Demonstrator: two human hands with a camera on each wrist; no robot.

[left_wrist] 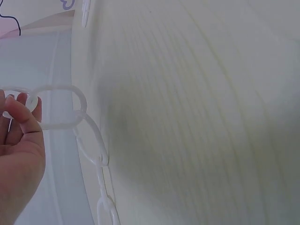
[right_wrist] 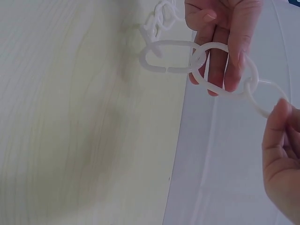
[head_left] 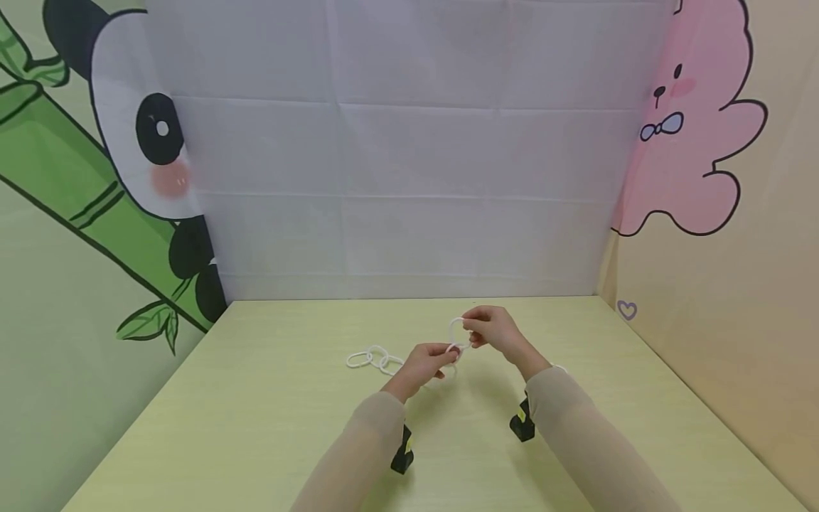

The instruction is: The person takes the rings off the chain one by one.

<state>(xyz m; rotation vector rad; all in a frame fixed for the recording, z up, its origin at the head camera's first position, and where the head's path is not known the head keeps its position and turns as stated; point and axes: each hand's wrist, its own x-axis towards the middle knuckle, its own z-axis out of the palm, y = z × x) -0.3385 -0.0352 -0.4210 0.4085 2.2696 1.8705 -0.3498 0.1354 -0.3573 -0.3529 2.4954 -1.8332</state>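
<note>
Head view: left hand [head_left: 421, 365] and right hand [head_left: 498, 331] pinch chain [head_left: 382, 362] over table [head_left: 275, 419], cloth [head_left: 409, 156] behind.

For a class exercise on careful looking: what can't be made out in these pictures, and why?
Left wrist view: the white chain, cut off by the bottom edge.
Right wrist view: the right hand, cut off by the right edge.
Head view: part of the chain, hidden by the left hand.
Head view: a white item, partly hidden by the right sleeve.
</note>
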